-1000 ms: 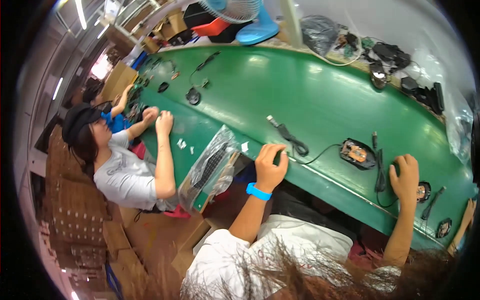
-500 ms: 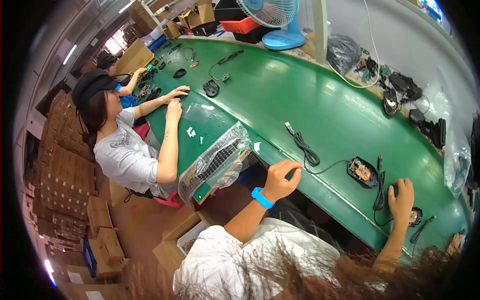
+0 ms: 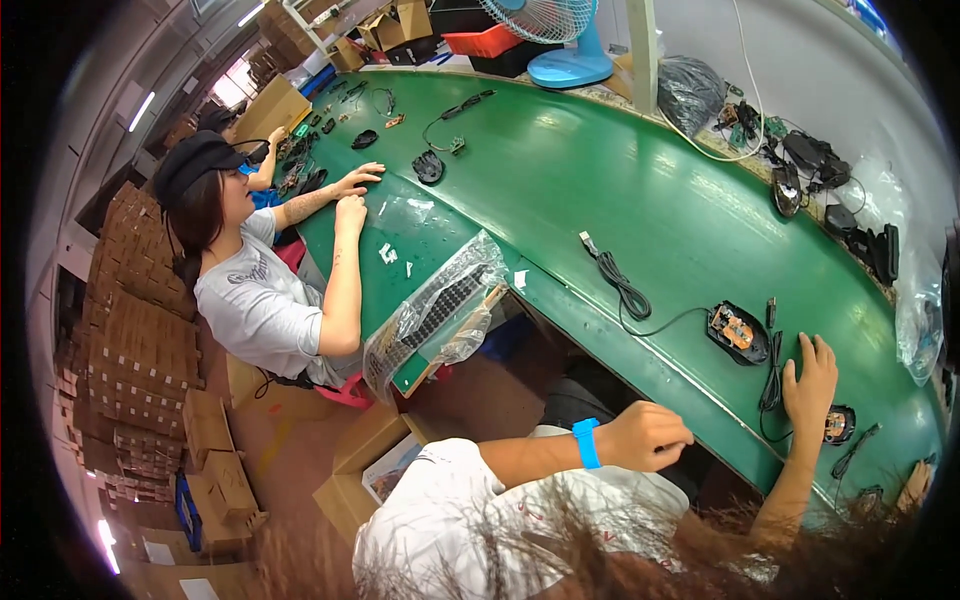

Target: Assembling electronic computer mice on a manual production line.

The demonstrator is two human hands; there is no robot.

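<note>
The left hand (image 3: 648, 436) is curled loosely, holding nothing, off the green desk (image 3: 560, 190) edge. The right hand (image 3: 812, 380) lies flat and open on the desk beside an open mouse (image 3: 738, 332) and its cable (image 3: 622, 285).

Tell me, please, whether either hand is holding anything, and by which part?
Nothing visibly held: the right hand rests flat on the green table; the left hand is loosely closed off its edge.

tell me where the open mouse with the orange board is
In the head view, the open mouse lies on the green table, just left of the right hand, beside a coiled cable.
</note>
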